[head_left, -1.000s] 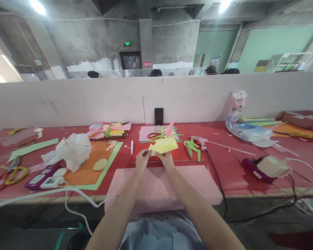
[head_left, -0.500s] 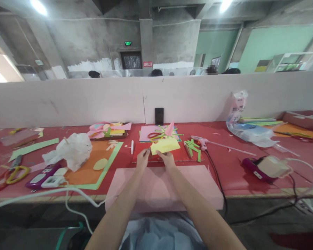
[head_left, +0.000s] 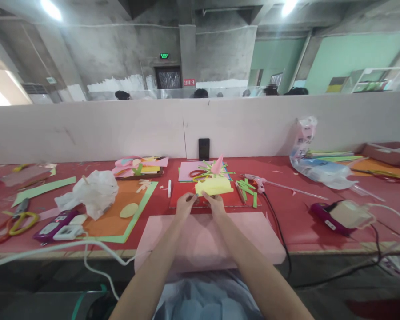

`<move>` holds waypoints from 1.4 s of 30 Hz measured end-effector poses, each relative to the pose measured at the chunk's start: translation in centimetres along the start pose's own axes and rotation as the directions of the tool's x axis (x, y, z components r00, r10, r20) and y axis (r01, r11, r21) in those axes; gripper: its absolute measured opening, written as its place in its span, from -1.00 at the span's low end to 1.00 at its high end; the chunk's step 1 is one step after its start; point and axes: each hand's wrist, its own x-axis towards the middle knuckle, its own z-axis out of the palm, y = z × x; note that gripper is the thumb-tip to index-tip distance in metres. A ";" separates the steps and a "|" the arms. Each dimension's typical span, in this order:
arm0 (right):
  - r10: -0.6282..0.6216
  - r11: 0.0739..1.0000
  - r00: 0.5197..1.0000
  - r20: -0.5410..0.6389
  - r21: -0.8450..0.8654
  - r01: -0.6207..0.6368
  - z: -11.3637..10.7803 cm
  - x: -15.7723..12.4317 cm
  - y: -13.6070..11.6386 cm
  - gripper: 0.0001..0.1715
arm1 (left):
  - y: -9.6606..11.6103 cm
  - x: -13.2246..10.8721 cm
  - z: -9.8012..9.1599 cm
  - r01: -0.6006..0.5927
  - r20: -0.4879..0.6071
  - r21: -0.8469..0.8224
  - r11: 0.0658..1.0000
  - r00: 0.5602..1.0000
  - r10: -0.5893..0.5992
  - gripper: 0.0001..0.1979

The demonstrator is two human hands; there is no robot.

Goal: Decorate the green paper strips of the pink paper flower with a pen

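Note:
A curled sheet of yellow paper (head_left: 215, 186) is held up over the red board (head_left: 182, 189). My right hand (head_left: 215, 204) pinches its lower edge, thumb on the near face. My left hand (head_left: 186, 202) is closed, fingertips at the paper's lower left corner; the exact grip is too small to see clearly. Just behind the sheet lie red-and-yellow scissors (head_left: 197, 174) and a pink paper cone (head_left: 217, 166) among thin green strips. To the right of the paper are green paper pieces (head_left: 248, 186) beside a pencil-like stick (head_left: 240, 192).
A pink glue gun (head_left: 258, 182) lies at right, its black cord running off the table edge. A pink padded block (head_left: 206, 240) sits under my forearms. Crumpled white plastic (head_left: 95, 193) and orange sheets (head_left: 110, 211) lie left. A phone (head_left: 204, 149) leans on the partition.
The yellow paper has shifted slightly to the right. My left hand has moved right, its fingertips now nearer the paper's corner; my right hand has moved only a little.

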 end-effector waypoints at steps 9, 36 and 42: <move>-0.005 1.000 1.000 -0.007 -0.025 0.005 -0.1 0.1 0.2 -0.49 | 0.2 -0.2 0.2 -0.049 -0.007 0.012 0.999 0.999 0.049 -0.75; 0.028 0.942 0.996 0.088 -0.337 0.004 -0.6 0.7 1.2 -0.73 | 0.1 0.0 -0.4 -0.103 -0.145 0.144 0.984 0.982 0.124 -0.75; 0.019 0.955 0.998 0.059 -0.298 -0.001 -0.6 0.8 1.1 -0.74 | 0.1 0.1 -0.5 -0.078 -0.108 0.089 0.993 0.990 0.088 -0.75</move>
